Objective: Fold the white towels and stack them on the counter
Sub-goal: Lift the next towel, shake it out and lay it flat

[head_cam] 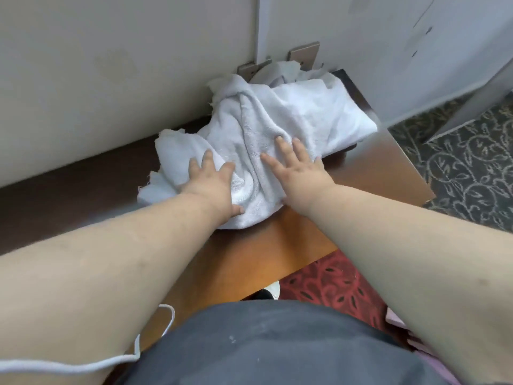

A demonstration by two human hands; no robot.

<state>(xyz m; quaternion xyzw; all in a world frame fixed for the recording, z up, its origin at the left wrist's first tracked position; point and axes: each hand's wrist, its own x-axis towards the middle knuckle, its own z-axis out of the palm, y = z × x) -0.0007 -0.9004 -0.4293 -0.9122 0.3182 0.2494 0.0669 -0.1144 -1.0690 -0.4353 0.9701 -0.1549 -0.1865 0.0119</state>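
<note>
The heap of white towels (266,134) lies straight ahead of you on the wooden surface (277,245), bunched against the wall (111,79) and running from near-left to far-right toward the corner. Both of your hands are already on its near end. Your left hand (209,182) rests on the left lobe with its fingers bent down over the cloth and the thumb pressed to the near edge; whether it has actually closed on a fold, you cannot tell from here. Your right hand (298,170) lies flat, fingers spread and straight, pressing the middle of the heap and gripping nothing. The bulk of the pile sits beyond your right hand, up and to the right, so that hand is nearer to it. Nothing is folded yet; judging by this, your next step is drawing one towel toward you onto the bare wood in front.
</note>
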